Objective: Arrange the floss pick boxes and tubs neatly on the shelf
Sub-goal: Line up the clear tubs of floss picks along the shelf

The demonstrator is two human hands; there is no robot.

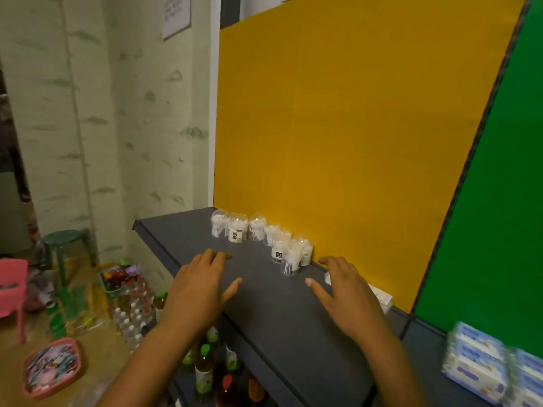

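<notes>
The shelf (282, 312) looks matt dark grey and smooth. The tubs (258, 229) along its back edge are clear glossy plastic with paper labels.

The shelf (273, 312) is dark grey, backed by a mustard-yellow panel (352, 127) with a green panel (499, 230) to its right. The tubs (258, 239) are clear with white contents and white labels carrying dark marks, blurred. Far left, the wall (117, 113) is pale with green leaf-like streaks. Near right, packs (482, 365) look blue and white. On the left are a pink chair (11, 286) and a green stool (63, 242).
</notes>
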